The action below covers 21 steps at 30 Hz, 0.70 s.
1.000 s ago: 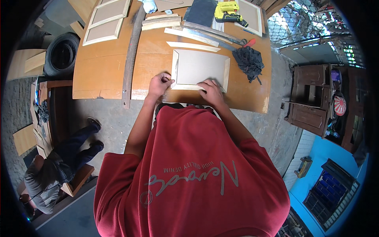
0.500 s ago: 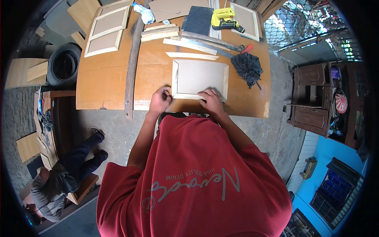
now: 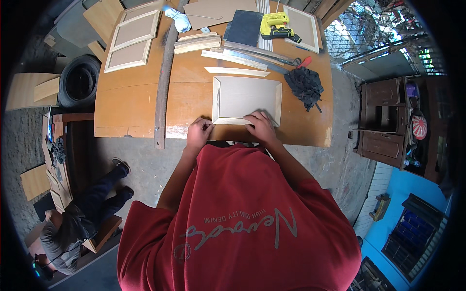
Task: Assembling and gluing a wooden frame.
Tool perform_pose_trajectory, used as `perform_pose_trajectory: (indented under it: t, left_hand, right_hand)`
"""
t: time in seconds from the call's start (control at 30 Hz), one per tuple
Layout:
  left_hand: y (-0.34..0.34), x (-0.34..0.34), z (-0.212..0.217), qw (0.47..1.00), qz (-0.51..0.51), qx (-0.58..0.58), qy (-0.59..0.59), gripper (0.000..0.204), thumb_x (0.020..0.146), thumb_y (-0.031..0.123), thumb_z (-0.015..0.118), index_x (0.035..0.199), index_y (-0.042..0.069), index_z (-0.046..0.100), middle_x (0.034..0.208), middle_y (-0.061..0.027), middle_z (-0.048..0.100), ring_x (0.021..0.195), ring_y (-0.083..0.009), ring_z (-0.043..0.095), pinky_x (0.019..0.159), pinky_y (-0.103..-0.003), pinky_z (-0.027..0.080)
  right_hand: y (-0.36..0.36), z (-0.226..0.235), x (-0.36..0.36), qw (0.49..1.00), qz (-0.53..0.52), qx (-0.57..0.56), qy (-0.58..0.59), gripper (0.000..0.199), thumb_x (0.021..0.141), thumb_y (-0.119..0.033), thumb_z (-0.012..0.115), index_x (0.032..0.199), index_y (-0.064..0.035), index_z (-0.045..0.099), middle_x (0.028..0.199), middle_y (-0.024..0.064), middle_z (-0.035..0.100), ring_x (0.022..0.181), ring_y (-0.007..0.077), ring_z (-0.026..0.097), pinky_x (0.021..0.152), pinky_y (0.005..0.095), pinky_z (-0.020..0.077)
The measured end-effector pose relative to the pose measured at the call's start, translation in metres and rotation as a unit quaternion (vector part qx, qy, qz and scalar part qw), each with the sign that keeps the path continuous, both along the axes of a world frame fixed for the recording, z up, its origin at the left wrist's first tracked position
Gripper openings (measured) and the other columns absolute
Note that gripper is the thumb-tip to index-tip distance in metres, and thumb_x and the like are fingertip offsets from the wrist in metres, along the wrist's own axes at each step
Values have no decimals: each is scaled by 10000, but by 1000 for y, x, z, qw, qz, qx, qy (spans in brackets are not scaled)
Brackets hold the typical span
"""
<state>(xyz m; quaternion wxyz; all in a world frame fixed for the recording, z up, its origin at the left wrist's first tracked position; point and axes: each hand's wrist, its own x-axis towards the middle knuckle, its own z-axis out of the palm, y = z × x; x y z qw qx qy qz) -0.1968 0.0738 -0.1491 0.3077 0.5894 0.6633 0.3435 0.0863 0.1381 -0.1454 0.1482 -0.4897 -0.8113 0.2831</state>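
A small wooden frame (image 3: pixel 218 100) with a pale flat panel inside lies near the front edge of the table. My right hand (image 3: pixel 261 127) grips its near rail, fingers over the wood and the thumb at the outer edge. At the near left corner, my left hand (image 3: pixel 198 133) has curled fingers with thumb and forefinger pinched together. Whatever that pinch holds is too small to make out. Just beyond the frame lies a loose wooden strip (image 3: pixel 236 72) with angled ends.
A yellow power tool (image 3: pixel 276 25), a black cloth (image 3: pixel 305 86), red-handled scissors (image 3: pixel 303 62) and stacked wood strips (image 3: pixel 196 43) lie farther back on the table (image 3: pixel 128 106). A long dark bar (image 3: pixel 163 97) crosses it at left. Another person (image 3: pixel 73 228) sits lower left.
My left hand has come slightly right and down to the frame's near left corner, its thumb and forefinger closing together. My right hand stays on the near rail.
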Motion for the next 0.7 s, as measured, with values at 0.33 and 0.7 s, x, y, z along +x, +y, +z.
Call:
perform_pose_trajectory:
  t: [0.33, 0.7]
  left_hand:
    - [1, 2, 4, 1000, 16, -9, -3, 145, 823, 75, 804, 876, 7, 687, 819, -123, 667, 696, -245, 649, 662, -357, 533]
    - [4, 7, 6, 999, 31, -27, 17, 340, 774, 86, 860, 1065, 24, 693, 788, -79, 644, 675, -177, 616, 654, -317, 534]
  right_hand:
    - [-3, 6, -1, 999, -10, 24, 19, 328, 846, -223, 737, 1162, -134, 729, 1130, 68, 643, 1111, 295, 586, 983, 433, 480]
    - [11, -8, 66, 941, -322, 58, 91, 259, 940, -141, 689, 1176, -33, 693, 1053, 157, 677, 938, 307, 665, 833, 412, 541]
